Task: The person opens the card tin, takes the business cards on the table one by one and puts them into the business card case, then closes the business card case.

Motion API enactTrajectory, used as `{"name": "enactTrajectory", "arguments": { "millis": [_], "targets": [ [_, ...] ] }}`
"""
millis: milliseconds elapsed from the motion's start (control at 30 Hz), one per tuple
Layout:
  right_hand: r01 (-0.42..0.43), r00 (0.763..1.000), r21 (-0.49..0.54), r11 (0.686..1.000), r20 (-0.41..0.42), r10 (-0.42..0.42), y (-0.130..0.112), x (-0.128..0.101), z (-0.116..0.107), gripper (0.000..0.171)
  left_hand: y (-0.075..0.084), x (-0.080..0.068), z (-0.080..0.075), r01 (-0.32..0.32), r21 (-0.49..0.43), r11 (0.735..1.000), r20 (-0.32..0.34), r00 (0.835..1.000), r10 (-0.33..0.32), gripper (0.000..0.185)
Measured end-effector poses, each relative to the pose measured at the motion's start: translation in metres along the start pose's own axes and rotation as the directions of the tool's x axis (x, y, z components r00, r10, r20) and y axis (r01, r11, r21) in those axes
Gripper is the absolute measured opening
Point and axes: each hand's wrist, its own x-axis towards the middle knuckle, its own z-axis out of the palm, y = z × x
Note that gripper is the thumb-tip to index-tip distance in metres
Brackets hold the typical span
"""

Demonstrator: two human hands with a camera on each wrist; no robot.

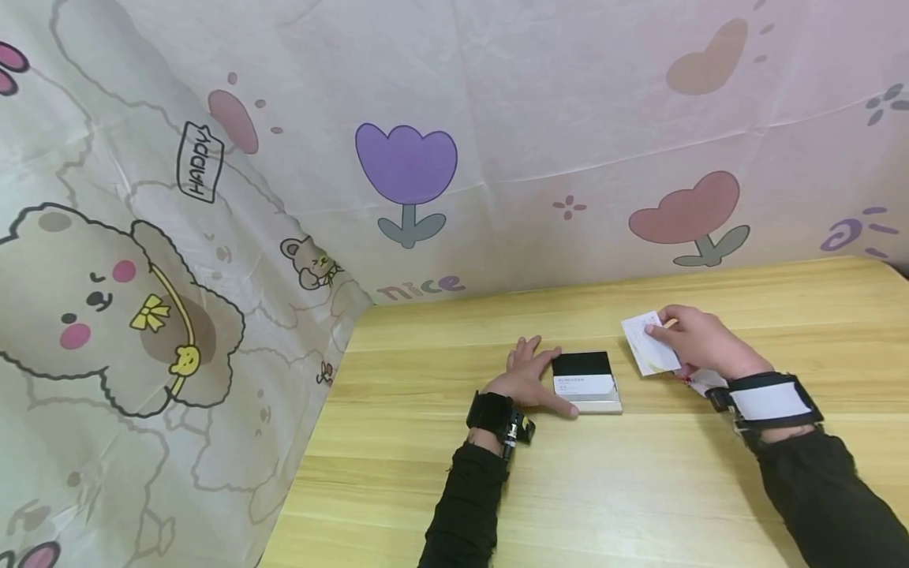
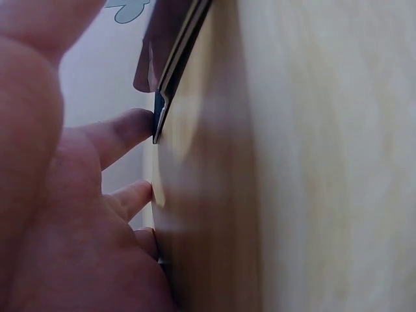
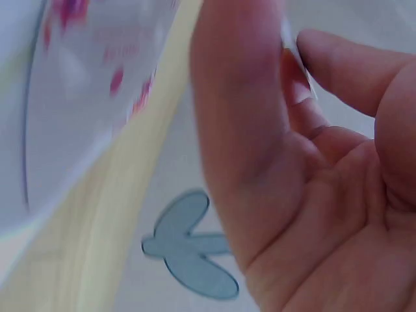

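A flat card case (image 1: 595,407) with a black upper part and a white printed card (image 1: 582,384) showing lies on the table. My left hand (image 1: 524,380) rests at its left side, fingers straight and spread. The thumb lies along the near edge, and the index fingertip is right at the far left corner, seen also at the case's edge in the left wrist view. To the right, my right hand (image 1: 703,341) pinches a white business card (image 1: 648,344) between thumb and fingers. Below that hand, partly hidden, shows white card stock with pink-red marks (image 3: 97,97).
The light wood table (image 1: 618,489) reaches back to a cloth wall (image 1: 511,158) printed with flowers. A second printed cloth (image 1: 213,315) hangs along the left side. Each wrist wears a black strap with a camera device.
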Motion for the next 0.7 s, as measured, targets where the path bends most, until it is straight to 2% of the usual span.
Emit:
{"name": "enactTrajectory", "arguments": {
  "millis": [67,200,433,700],
  "targets": [
    [0.004,1.0,0.039,0.999,0.029,-0.005,-0.003,0.0,0.005,0.038,0.0,0.0,0.0,-0.001,0.001,1.0,0.001,1.0,0.001,0.113],
    [0.05,0.996,0.027,0.998,0.07,-0.051,-0.008,0.002,0.014,0.034,0.0,-0.001,0.0,-0.006,0.004,1.0,0.0,1.0,0.006,0.113],
    [0.21,0.978,-0.042,0.977,0.0,-0.21,-0.016,0.008,0.026,0.028,0.0,0.001,0.001,0.006,0.02,1.0,-0.016,1.0,-0.006,0.113],
    [0.241,0.97,-0.006,0.97,-0.008,-0.241,-0.023,0.013,0.045,0.022,0.001,0.001,0.001,0.019,0.014,1.0,-0.03,0.999,-0.018,0.113]
  ]
}}
